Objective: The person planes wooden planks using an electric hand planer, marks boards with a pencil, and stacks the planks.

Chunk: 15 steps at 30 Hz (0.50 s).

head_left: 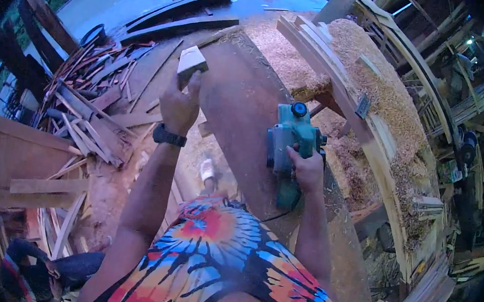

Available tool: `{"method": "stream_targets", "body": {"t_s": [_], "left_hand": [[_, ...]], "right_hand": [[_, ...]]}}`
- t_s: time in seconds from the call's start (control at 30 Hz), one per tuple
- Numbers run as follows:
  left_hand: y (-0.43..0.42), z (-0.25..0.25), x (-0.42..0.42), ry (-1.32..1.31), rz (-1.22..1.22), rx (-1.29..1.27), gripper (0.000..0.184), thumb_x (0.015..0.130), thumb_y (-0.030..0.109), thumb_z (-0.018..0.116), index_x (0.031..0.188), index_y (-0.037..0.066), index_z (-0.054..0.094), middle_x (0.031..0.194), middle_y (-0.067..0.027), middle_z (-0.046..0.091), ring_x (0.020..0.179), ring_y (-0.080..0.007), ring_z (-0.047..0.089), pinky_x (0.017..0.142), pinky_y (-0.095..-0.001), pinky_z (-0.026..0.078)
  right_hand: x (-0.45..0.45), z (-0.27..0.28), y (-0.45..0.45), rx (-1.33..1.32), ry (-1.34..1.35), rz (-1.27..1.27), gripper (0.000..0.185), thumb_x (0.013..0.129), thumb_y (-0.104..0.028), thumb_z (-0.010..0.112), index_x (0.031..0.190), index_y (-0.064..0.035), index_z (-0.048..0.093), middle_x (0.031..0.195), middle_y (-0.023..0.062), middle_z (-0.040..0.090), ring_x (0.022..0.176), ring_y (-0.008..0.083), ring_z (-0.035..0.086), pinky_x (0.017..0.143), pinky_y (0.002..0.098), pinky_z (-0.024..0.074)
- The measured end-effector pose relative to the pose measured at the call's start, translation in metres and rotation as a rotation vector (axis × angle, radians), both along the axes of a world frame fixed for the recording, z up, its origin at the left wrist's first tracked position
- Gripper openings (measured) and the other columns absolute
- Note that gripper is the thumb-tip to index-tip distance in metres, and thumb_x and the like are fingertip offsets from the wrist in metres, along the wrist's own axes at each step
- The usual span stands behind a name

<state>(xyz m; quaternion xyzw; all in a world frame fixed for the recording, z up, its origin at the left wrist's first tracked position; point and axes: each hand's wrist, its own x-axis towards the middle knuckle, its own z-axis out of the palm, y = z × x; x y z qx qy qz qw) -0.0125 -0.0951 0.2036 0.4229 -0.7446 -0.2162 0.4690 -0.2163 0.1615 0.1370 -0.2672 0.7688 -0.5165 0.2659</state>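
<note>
My left hand point(180, 105), with a dark watch on its wrist, is closed on a small pale wooden block point(192, 60) held at the left edge of the brown work board point(239, 87). To the right, my right hand point(308, 168) grips the handle of a green electric planer point(291, 135). The planer rests on the board, and a dark cord trails from its near end. My right fingers are partly hidden behind the handle.
Long curved timbers point(372, 128) and heaped wood shavings point(400, 108) lie on the right. Scrap wood point(92, 101) is piled at left. Another person's hands point(53, 272) show at bottom left. Dark beams point(178, 28) lie ahead.
</note>
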Motion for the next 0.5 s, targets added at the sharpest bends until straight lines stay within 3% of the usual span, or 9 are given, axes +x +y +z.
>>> {"method": "stream_targets", "body": {"t_s": [0.07, 0.3, 0.5], "left_hand": [[-0.005, 0.004, -0.001, 0.027, 0.004, 0.001, 0.043, 0.096, 0.038, 0.062, 0.110, -0.002, 0.068, 0.095, -0.0192, 0.073, 0.086, -0.0294, 0.071, 0.077, -0.0393, 0.052], [-0.006, 0.001, -0.001, 0.080, -0.012, -0.027, 0.043, 0.097, 0.039, 0.061, 0.110, -0.002, 0.068, 0.092, -0.0157, 0.073, 0.083, -0.0259, 0.070, 0.073, -0.0377, 0.052], [0.000, 0.010, -0.001, 0.047, 0.014, 0.044, 0.046, 0.096, 0.042, 0.061, 0.108, -0.001, 0.069, 0.092, -0.0186, 0.073, 0.084, -0.0279, 0.070, 0.075, -0.0387, 0.052]], "right_hand": [[-0.002, -0.009, 0.001, -0.039, 0.026, -0.001, 0.021, 0.086, -0.021, 0.078, 0.095, -0.0066, 0.065, 0.070, -0.0017, 0.060, 0.052, 0.0084, 0.052, 0.047, 0.0267, 0.0409], [-0.002, -0.014, 0.002, -0.050, -0.034, -0.035, 0.023, 0.086, -0.022, 0.077, 0.097, -0.0062, 0.064, 0.072, -0.0006, 0.061, 0.054, 0.0085, 0.053, 0.048, 0.0265, 0.0415], [-0.001, -0.008, 0.002, 0.015, -0.023, -0.050, 0.024, 0.085, -0.022, 0.078, 0.097, -0.0059, 0.065, 0.076, 0.0000, 0.063, 0.056, 0.0087, 0.054, 0.050, 0.0269, 0.0428]]}}
